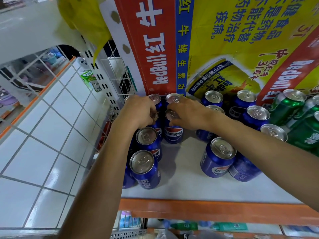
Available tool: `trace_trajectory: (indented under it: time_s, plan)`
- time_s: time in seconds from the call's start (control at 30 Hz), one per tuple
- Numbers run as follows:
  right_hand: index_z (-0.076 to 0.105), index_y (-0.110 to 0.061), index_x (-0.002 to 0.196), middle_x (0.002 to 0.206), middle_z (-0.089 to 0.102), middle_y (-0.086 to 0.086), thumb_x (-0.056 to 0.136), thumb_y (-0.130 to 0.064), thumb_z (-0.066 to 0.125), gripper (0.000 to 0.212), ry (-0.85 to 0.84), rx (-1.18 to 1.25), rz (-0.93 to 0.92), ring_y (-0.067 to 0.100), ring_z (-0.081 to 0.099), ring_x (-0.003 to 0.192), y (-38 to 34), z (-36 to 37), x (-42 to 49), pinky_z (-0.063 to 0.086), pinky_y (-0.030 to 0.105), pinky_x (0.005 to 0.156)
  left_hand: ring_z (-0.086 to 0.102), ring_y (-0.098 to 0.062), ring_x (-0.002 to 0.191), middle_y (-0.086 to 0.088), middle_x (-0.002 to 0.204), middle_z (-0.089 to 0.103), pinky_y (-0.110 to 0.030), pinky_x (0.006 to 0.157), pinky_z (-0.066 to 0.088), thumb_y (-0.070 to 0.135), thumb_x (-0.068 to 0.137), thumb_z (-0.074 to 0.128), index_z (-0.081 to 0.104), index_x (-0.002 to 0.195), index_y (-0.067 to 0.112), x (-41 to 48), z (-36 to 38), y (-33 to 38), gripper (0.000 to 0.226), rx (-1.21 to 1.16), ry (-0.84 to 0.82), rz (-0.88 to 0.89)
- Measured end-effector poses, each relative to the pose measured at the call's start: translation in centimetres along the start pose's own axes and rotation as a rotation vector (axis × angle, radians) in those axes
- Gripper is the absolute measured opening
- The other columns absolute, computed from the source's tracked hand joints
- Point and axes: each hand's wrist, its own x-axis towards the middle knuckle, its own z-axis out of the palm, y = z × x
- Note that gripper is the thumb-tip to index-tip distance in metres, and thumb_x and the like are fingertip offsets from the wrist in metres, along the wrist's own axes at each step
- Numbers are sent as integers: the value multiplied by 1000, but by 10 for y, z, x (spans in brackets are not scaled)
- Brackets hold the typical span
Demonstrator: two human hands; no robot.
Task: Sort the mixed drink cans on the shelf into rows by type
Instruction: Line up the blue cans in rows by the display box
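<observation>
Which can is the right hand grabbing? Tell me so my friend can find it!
Find the red box at the back of the shelf. Before its right corner stand two blue cans, one behind the other. The right hand grips the nearer can, the only one there with bare shelf in front.

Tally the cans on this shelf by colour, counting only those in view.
Blue cans: at least 14
Green cans: at least 3
Can with colour hidden: 1
Total: at least 18; the arms and frame edge may hide more
</observation>
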Motion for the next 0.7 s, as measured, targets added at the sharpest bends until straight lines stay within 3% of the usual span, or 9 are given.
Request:
trace_trajectory:
  time_s: [0.23,0.7]
  plan:
    - [49,-17,130,134,44,11,87,-40,62,51,3,5,22,30,50,116,-2,0,-4,44,36,86,53,-21,106,-1,107,64,-23,77,30,27,82,70,68,113,23,-5,3,1,31,-25,52,18]
    - [40,-20,140,142,40,11,89,-36,61,57,-75,-6,42,29,42,126,-9,-10,-9,40,36,93,49,-27,112,-7,112,61,-27,76,31,24,86,66,66,117,25,-6,12,1,31,-26,82,0]
